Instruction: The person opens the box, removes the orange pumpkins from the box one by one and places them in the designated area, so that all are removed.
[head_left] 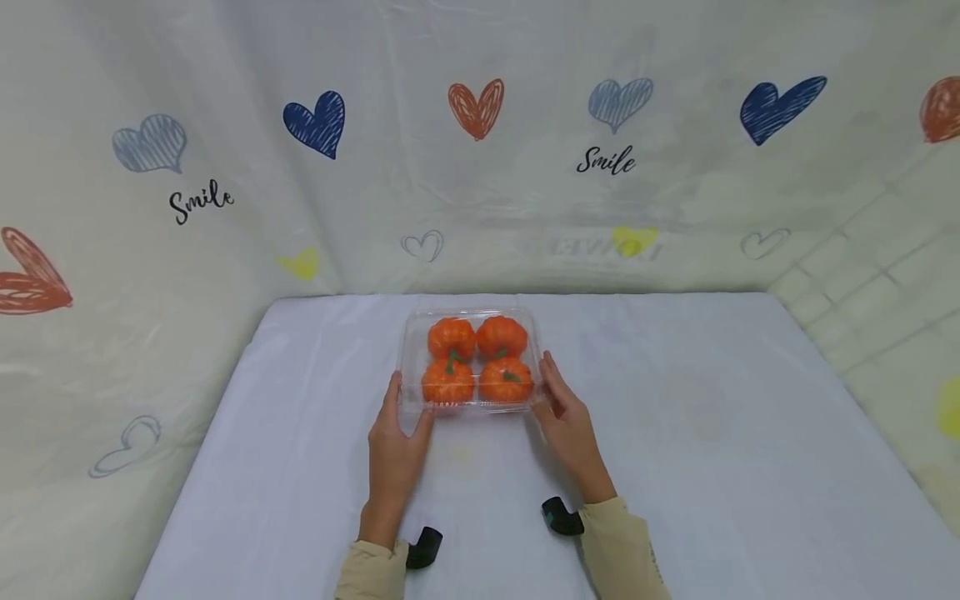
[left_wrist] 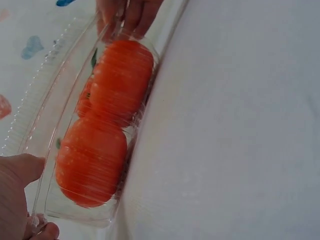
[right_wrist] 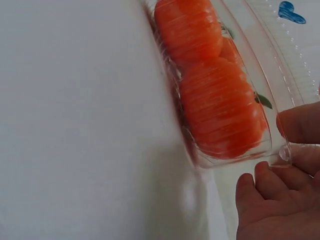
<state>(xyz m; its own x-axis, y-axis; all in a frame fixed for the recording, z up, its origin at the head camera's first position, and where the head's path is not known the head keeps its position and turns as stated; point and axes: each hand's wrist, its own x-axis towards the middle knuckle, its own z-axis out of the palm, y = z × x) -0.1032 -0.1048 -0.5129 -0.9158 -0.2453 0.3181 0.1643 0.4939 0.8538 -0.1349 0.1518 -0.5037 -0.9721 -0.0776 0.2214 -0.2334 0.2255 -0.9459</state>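
- The clear plastic clamshell box sits flat on the white tablecloth, near the middle and slightly toward the far edge, with a hand at each of its near corners. Taking it from both sides keeps the flimsy shell level and stops it from twisting.
- The left hand is at the box's near-left corner. Its thumb lies along the front rim and its fingers run up the left side. In the left wrist view the thumb and a fingertip close on the corner lip, so this hand pinches the box rather than just resting beside it.
- The right hand mirrors this at the near-right corner. In the right wrist view the thumb sits above the rim flange and the fingers curl beneath it, clamping the lip lightly between them.
- Four orange pumpkin-shaped fruits fill the box in two rows of two, with green stems up. They lie between the two grips, packed touching, so the load is evenly shared.
- Both grips take the stiff rim, probably because the thin walls would buckle under pressure.
- I cannot tell whether the lid is latched. The box bottom appears to rest on the cloth.
- A heart-printed sheet hangs behind the table, well beyond the hands.
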